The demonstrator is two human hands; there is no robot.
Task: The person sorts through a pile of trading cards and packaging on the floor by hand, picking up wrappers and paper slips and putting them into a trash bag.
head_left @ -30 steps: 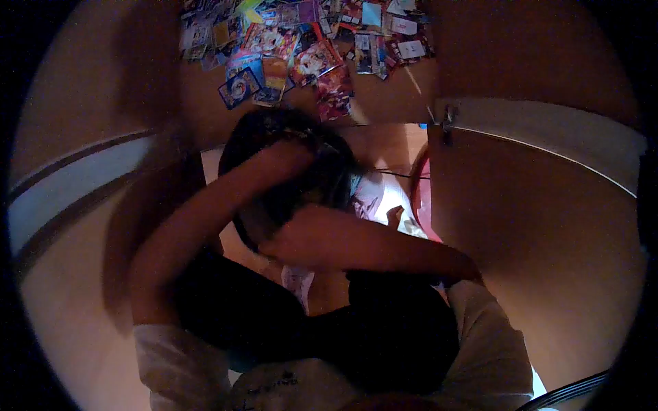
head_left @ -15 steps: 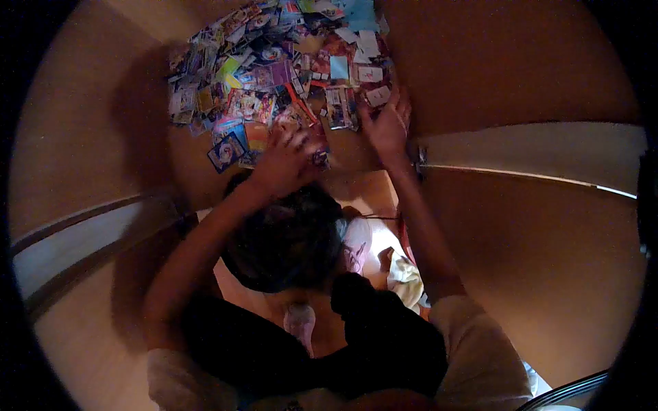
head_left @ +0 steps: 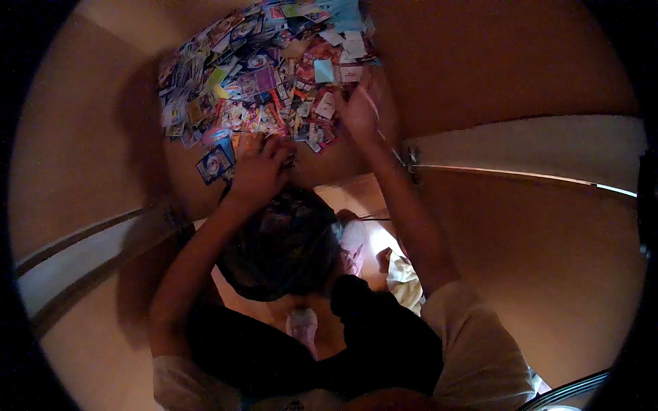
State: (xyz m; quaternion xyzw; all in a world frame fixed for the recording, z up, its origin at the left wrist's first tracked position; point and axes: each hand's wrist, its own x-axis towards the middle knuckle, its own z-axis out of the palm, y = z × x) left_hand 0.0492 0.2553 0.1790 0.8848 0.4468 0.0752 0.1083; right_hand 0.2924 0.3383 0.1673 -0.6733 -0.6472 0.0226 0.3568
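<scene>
A wide heap of trading cards [head_left: 258,81] covers the far part of a wooden surface. My left hand [head_left: 259,172] rests palm down at the near edge of the heap, its fingers bent but apart over a few cards; what lies under the fingertips is hidden. A dark blue-bordered card [head_left: 214,164] lies just left of it. On the right side of the heap my right hand [head_left: 359,116] is open and slightly blurred, with its thumb beside a white card [head_left: 325,105]. Below my left hand, a black plastic bag [head_left: 277,243] sits by the near edge of the surface.
Wooden panels [head_left: 507,68] stand on both sides, with a pale ledge [head_left: 534,149] and metal hinge at right. My legs in dark fabric [head_left: 391,342] are below. A pale cloth [head_left: 404,277] lies on the floor beyond them.
My right hand has swept left and inward, and the cards beside it have shifted left and bunched up. My left hand has moved a little left and nearer. The view has shifted slightly.
</scene>
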